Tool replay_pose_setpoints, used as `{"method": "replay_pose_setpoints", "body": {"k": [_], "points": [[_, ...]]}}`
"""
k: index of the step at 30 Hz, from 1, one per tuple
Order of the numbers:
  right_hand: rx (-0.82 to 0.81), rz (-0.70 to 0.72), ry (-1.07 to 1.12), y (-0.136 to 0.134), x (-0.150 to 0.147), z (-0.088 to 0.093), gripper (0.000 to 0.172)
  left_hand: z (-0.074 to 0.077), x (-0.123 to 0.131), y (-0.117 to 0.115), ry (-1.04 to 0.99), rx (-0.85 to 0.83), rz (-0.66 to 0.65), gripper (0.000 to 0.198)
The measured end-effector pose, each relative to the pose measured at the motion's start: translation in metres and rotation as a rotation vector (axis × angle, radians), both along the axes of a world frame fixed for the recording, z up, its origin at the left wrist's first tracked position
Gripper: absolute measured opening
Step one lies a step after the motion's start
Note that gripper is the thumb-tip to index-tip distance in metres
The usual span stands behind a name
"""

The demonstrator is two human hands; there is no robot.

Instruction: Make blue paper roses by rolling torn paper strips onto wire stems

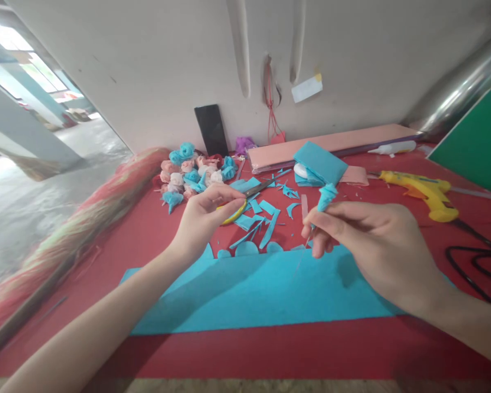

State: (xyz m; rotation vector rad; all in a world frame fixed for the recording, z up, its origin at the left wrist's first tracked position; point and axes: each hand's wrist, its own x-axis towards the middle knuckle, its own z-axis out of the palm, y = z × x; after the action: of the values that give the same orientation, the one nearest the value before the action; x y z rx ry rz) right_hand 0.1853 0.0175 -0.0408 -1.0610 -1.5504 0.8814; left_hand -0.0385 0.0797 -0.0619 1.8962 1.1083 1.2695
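My right hand pinches a small blue crepe-paper rose by its base, bloom upward. A thin thread hangs below those fingers. To the left, my left hand has thumb and fingertips pressed together over the scissors. Whether anything is between them is too small to make out. The scissors have yellow handles, partly hidden behind this hand, and their blades point right. Under both hands lies a wide blue crepe-paper strip. Blue paper scraps are strewn beyond its far edge.
Finished pink, white and blue paper roses are heaped at the back left. Folded blue paper lies before a long pink paper pack. A yellow glue gun with a black cord rests right. A dark phone leans on the wall.
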Motion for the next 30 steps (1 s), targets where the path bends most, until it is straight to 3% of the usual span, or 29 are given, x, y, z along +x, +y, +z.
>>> {"method": "replay_pose_setpoints", "body": {"k": [3, 9, 12, 16, 30], "points": [[-0.398, 0.325, 0.35, 0.012, -0.001, -0.012, 0.023, 0.002, -0.009, 0.009, 0.214, -0.016, -0.109, 0.006], [-0.604, 0.533, 0.446, 0.028, -0.006, -0.051, 0.029, 0.002, -0.022, 0.018, 0.577, 0.002, -0.42, 0.012], [-0.648, 0.575, 0.466, 0.03, -0.007, -0.064, 0.029, 0.0, -0.022, 0.017, 0.699, 0.05, -0.529, 0.015], [-0.672, 0.605, 0.473, 0.028, -0.006, -0.071, 0.028, -0.006, -0.019, 0.014, 0.828, 0.11, -0.584, 0.02], [-0.671, 0.591, 0.488, 0.025, -0.008, -0.066, 0.027, -0.007, -0.015, 0.013, 0.854, 0.154, -0.612, 0.01]]}}
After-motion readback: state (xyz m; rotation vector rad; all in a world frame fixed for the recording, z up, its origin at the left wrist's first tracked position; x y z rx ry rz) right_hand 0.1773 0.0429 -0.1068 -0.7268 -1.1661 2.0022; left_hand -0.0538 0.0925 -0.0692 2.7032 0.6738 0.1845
